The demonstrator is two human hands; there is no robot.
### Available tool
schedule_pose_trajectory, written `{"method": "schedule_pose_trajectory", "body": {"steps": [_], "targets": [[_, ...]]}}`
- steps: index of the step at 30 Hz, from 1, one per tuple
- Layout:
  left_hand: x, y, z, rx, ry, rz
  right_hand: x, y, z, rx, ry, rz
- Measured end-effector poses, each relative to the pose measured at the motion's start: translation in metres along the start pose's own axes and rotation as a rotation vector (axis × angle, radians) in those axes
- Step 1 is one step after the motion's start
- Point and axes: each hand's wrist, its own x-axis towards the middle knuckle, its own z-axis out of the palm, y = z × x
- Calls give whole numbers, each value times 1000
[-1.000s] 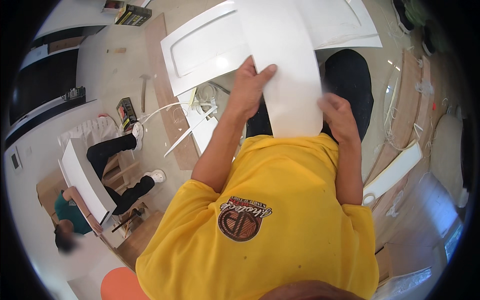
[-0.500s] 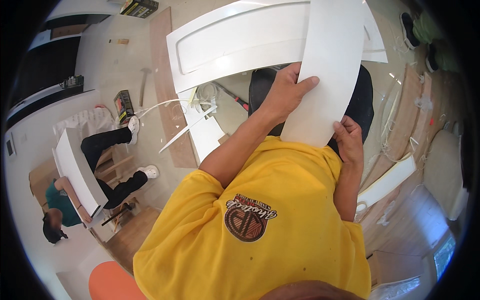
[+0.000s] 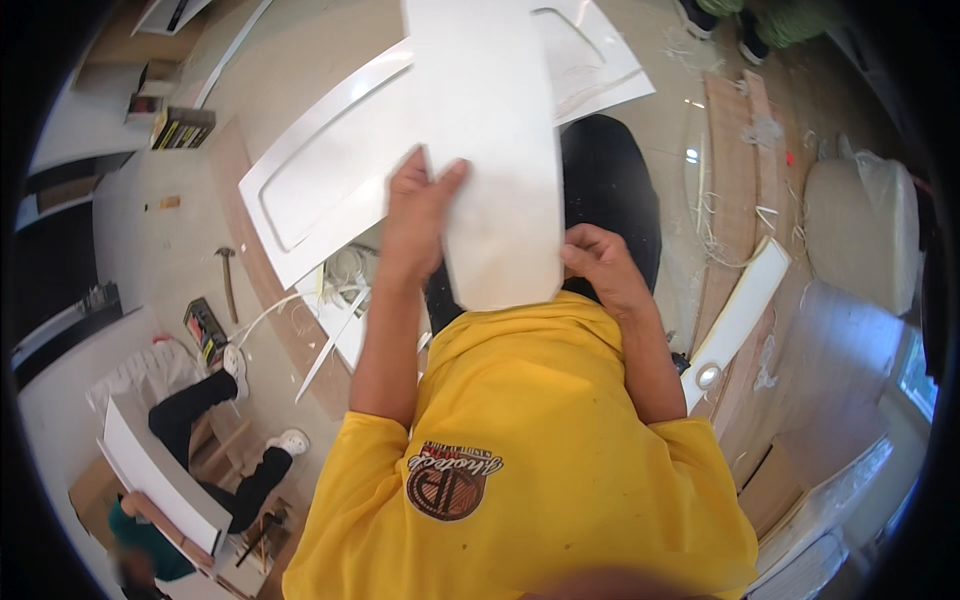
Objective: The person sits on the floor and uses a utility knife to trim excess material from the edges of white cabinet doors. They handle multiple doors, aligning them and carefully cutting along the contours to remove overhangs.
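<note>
A long white board [image 3: 490,150] lies lengthwise in front of me, over my lap. Its near end, with cut corners, rests close to my yellow shirt. My left hand [image 3: 418,210] grips the board's left edge, thumb on top and the fingers mostly behind it. At the right edge, near the lower end, my right hand [image 3: 605,265] pinches the board between thumb and bent fingers. Behind the board is a larger white panel [image 3: 330,150] with a grooved outline; the board covers its middle.
A hammer [image 3: 228,285] and a dark box [image 3: 207,330] lie on the floor to the left. White offcuts [image 3: 335,330] and cords are beside my left forearm. Wooden planks [image 3: 725,200] and a white strip [image 3: 735,320] lie right. At lower left a co-worker [image 3: 150,535] holds a white panel.
My view has turned, so the scene sits further left. The board has swung straighter and its near end now shows whole. Both hands still hold its edges.
</note>
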Motion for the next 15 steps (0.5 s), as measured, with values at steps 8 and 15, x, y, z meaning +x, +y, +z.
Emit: {"method": "schedule_pose_trajectory", "body": {"steps": [8,15], "targets": [[86,83,-110,714,-220,50,12,15,-15,-38,175,45],[167,42,-169,1146,-343,-183,10,23,-24,34,153,30]]}}
